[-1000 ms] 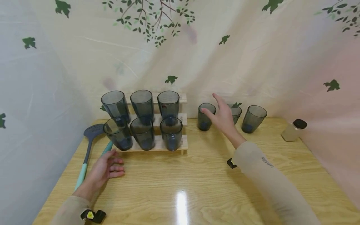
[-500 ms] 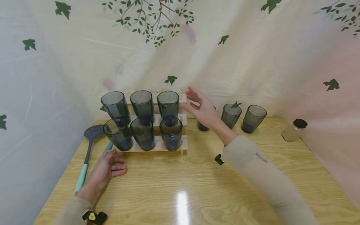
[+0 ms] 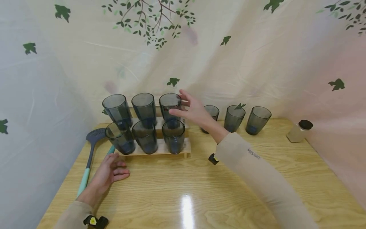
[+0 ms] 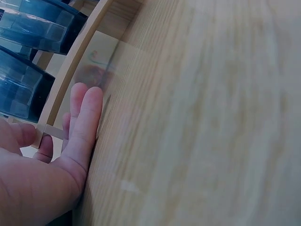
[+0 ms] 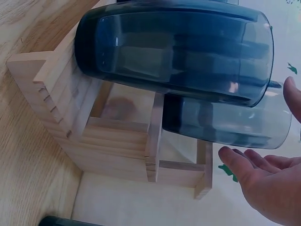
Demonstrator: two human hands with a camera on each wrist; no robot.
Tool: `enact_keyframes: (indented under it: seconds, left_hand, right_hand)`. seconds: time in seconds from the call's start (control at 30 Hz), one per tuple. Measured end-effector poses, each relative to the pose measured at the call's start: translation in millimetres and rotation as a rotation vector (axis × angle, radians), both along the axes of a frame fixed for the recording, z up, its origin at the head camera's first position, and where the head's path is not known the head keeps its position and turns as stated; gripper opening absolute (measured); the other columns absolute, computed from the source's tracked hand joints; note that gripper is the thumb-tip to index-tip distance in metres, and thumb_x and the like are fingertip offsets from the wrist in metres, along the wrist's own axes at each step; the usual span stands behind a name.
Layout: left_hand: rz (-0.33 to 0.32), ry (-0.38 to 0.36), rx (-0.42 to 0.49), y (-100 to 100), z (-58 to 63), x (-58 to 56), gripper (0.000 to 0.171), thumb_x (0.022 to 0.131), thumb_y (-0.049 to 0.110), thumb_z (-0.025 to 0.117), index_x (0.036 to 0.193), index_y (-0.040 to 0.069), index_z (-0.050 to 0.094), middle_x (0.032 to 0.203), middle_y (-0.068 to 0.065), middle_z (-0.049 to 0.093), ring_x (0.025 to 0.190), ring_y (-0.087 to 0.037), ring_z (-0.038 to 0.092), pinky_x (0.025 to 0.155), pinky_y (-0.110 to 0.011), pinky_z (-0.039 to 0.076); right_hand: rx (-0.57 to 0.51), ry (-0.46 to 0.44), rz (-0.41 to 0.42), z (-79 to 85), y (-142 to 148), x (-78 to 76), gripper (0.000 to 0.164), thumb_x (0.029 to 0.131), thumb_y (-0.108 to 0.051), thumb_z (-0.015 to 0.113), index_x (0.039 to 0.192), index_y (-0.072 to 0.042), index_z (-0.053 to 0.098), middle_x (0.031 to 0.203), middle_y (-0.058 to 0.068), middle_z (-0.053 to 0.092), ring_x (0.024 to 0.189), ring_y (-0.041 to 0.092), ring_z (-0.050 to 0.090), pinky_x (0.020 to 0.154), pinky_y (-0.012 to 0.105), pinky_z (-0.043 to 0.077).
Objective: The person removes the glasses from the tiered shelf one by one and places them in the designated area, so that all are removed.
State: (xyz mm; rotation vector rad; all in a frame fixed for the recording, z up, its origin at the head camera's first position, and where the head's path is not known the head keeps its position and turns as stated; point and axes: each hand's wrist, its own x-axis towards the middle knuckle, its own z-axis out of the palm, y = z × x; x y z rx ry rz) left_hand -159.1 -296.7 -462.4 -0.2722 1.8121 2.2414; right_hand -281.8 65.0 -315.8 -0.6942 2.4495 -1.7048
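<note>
Drinking glasses of smoky blue-grey stand in two rows on a stepped wooden rack [image 3: 187, 146]. My left hand [image 3: 106, 175] is at the rack's front left corner; in the left wrist view its thumb and one finger pinch the wood, other fingers stretched along the table. My right hand [image 3: 197, 112] reaches over the rack's right end, thumb before the back right glass [image 3: 166, 106] and fingers beyond it. The right wrist view shows that glass [image 5: 225, 121] with a gap to the fingers [image 5: 235, 162]. The front right glass [image 3: 174, 140] stands just below.
Right of the rack, three more glasses line the back of the table, including a middle glass [image 3: 234, 118] and a right glass [image 3: 258, 121]. A jar [image 3: 297, 133] with a black lid is at the far right. A slotted turner [image 3: 91, 148] lies at the left, beside another turquoise handle [image 3: 111, 149].
My right hand has moved left from above the loose glasses to the rack's back right glass. My left hand stays at the rack's corner with a slight shift.
</note>
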Motion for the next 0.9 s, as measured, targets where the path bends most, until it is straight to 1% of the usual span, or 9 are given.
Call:
enact_keyframes:
  seconds: [0.13, 0.37, 0.57, 0.67, 0.9]
  left_hand:
    - [-0.02, 0.011, -0.003, -1.5, 0.3, -0.3, 0.033, 0.112, 0.043, 0.035, 0.121, 0.012, 0.029, 0.096, -0.007, 0.056, 0.08, -0.024, 0.071, 0.081, -0.046, 0.062]
    - [-0.04, 0.019, -0.001, -3.1, -0.2, 0.4, 0.032, 0.112, 0.043, 0.035, 0.12, 0.012, 0.029, 0.095, -0.007, 0.056, 0.08, -0.023, 0.072, 0.081, -0.046, 0.061]
    - [-0.03, 0.017, 0.013, -3.1, -1.8, 0.8, 0.03, 0.112, 0.042, 0.036, 0.118, 0.013, 0.031, 0.093, -0.007, 0.058, 0.079, -0.024, 0.072, 0.08, -0.046, 0.062]
    - [-0.027, 0.015, 0.013, -3.4, -1.9, 0.1, 0.03, 0.112, 0.042, 0.036, 0.119, 0.013, 0.031, 0.093, -0.007, 0.058, 0.078, -0.024, 0.072, 0.08, -0.046, 0.062]
    - [-0.029, 0.005, 0.006, -4.3, -1.3, -0.7, 0.032, 0.112, 0.043, 0.036, 0.12, 0.013, 0.03, 0.094, -0.008, 0.058, 0.075, -0.023, 0.071, 0.08, -0.046, 0.062]
  right_hand:
    - [0.027, -0.018, -0.015, -3.5, -2.0, -3.1, 0.101, 0.085, -0.044, 0.083, 0.162, -0.021, 0.022, 0.16, -0.002, 0.035, 0.141, 0.023, 0.042, 0.111, 0.038, 0.044]
    - [0.034, -0.005, -0.016, -11.2, -5.6, -7.4, 0.099, 0.085, -0.043, 0.083, 0.161, -0.017, 0.026, 0.154, 0.0, 0.043, 0.138, 0.025, 0.045, 0.11, 0.041, 0.045]
    - [0.032, 0.023, -0.054, -16.3, -7.7, -7.2, 0.092, 0.083, -0.044, 0.084, 0.158, -0.02, 0.035, 0.144, -0.001, 0.051, 0.133, 0.024, 0.049, 0.106, 0.044, 0.048]
    - [0.041, 0.032, -0.07, -18.3, -7.7, -8.0, 0.091, 0.083, -0.046, 0.084, 0.157, -0.022, 0.037, 0.142, -0.002, 0.053, 0.132, 0.023, 0.05, 0.105, 0.046, 0.048]
    - [0.053, 0.048, -0.066, -19.0, -7.8, -9.0, 0.094, 0.082, -0.048, 0.084, 0.158, -0.021, 0.035, 0.143, -0.003, 0.053, 0.132, 0.023, 0.051, 0.104, 0.042, 0.05]
